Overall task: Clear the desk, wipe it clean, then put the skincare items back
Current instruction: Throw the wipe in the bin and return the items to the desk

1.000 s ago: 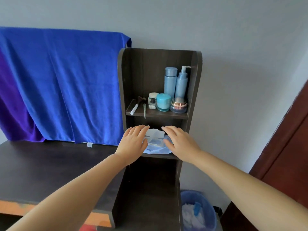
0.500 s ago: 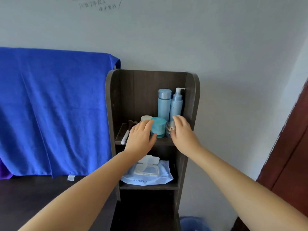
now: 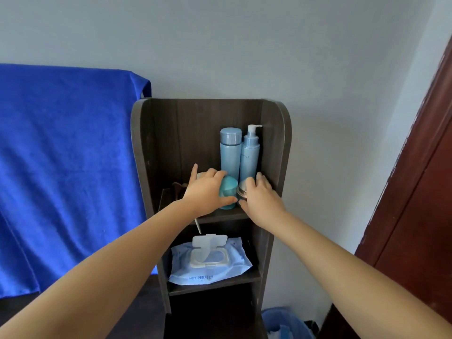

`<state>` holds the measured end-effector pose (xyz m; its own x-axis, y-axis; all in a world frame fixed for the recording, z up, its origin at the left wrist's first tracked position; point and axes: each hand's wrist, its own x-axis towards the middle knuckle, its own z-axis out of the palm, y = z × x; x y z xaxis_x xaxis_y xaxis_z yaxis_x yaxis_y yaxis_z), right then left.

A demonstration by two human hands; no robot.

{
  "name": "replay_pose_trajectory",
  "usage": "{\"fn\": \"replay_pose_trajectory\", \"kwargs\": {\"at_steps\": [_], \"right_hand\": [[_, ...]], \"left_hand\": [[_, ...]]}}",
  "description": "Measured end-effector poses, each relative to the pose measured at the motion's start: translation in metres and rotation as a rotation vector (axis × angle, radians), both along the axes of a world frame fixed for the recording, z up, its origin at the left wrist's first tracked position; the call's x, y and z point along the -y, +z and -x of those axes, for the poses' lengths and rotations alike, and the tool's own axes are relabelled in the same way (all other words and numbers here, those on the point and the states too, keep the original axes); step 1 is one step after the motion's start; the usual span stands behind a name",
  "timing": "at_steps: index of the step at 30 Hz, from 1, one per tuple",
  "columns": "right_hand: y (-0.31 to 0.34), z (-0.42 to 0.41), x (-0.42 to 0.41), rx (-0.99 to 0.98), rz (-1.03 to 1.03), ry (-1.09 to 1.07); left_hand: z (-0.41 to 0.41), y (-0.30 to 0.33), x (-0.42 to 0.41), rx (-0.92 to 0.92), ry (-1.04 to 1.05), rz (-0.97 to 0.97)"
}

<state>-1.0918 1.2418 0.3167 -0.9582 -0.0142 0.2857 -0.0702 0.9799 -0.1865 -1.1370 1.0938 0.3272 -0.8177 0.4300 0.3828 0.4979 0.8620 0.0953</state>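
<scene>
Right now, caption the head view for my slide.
Left hand grips teal jar, right hand grips silver-lidded jar on shelf.

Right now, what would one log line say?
stage: clearing shelf | left hand: on teal jar | right hand: on clear jar | wipes pack: lower shelf

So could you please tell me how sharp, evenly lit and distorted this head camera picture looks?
Head view: soft, even light with no glare; wide-angle bending bows the door frame at right; both hands look slightly smeared, while the wipes pack print stays readable; the shelf interior is dim, hiding small items.
</scene>
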Motion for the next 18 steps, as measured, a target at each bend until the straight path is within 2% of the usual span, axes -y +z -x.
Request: {"fn": "replay_pose_trajectory", "kwargs": {"at_steps": [7, 12, 15, 18], "right_hand": [[0.012, 0.003, 0.006, -0.018, 0.015, -0.056], [0.008, -0.007, 0.001, -0.272, 0.047, 0.022], [0.012, -0.019, -0.007, -0.398, 0.178, 0.118], [0.016, -0.038, -0.009, -0.401, 0.362, 0.245]], "left_hand": [[0.0, -0.004, 0.005, -0.041, -0.086, -0.139], [-0.016, 0.002, 0.007, 0.0, -0.14, -0.381], [-0.038, 0.011, 0.012, -0.012, -0.162, -0.514], [-0.065, 0.012, 0.029, -0.031, -0.179, -0.616]]}}
